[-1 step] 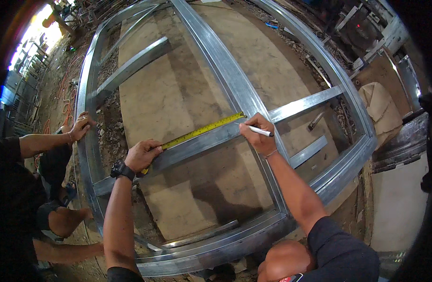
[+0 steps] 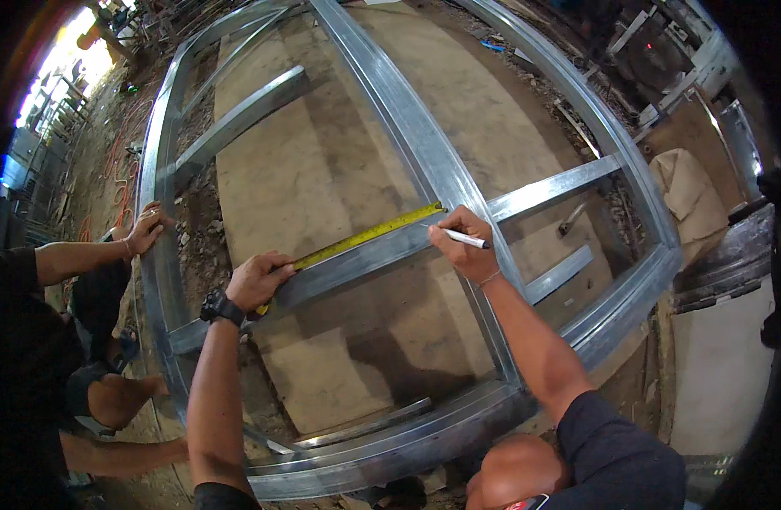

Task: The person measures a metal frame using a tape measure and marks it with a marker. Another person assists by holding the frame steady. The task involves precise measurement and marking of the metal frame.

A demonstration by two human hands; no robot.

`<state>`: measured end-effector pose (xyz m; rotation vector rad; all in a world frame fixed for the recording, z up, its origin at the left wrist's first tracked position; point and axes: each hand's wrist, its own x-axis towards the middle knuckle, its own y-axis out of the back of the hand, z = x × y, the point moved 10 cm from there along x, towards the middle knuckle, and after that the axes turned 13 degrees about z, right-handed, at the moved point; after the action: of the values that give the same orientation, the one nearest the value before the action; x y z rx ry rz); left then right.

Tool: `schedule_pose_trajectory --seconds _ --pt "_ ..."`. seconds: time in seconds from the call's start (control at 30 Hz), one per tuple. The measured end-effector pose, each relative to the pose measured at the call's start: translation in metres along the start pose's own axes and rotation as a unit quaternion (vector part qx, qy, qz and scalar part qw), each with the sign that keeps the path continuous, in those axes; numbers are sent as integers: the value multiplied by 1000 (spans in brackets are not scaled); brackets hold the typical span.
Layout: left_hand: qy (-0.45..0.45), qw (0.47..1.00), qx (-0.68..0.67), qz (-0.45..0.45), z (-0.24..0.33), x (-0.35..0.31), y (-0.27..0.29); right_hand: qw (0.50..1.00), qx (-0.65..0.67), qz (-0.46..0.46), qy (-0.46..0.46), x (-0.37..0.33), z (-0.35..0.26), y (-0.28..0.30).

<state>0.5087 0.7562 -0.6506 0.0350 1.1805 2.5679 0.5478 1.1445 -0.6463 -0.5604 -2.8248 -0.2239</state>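
Observation:
My left hand (image 2: 258, 281), with a dark watch on its wrist, is closed around the near end of a yellow tape measure (image 2: 365, 235). The blade lies stretched along a metal crossbar (image 2: 356, 265), its far end at the long middle beam (image 2: 424, 136). My right hand (image 2: 463, 242) pinches a white marker pen (image 2: 467, 237) with a dark rear end. The pen's tip points left, at the crossbar just below the end of the blade.
At the left, another person's hand (image 2: 147, 231) rests on the metal frame (image 2: 159, 144). Brown sheets (image 2: 271, 170) lie beneath the frame. Cut metal pieces (image 2: 560, 274) lie inside it. Crumpled brown paper (image 2: 688, 195) and a pale panel (image 2: 718, 365) are at the right.
My right hand has shifted slightly left with the marker pen. My left hand and the tape measure look unmoved.

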Motion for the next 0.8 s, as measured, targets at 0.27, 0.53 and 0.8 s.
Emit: schedule_pose_trajectory --seconds 0.27,0.53,0.8 --pt "9 1000 -3 16 -2 8 4 995 -53 -64 52 0 -18 -45" --pt "9 1000 3 9 1 10 3 993 -53 -73 70 11 -9 -53" --pt "12 999 29 18 4 8 6 989 -74 -103 71 10 -5 -54"
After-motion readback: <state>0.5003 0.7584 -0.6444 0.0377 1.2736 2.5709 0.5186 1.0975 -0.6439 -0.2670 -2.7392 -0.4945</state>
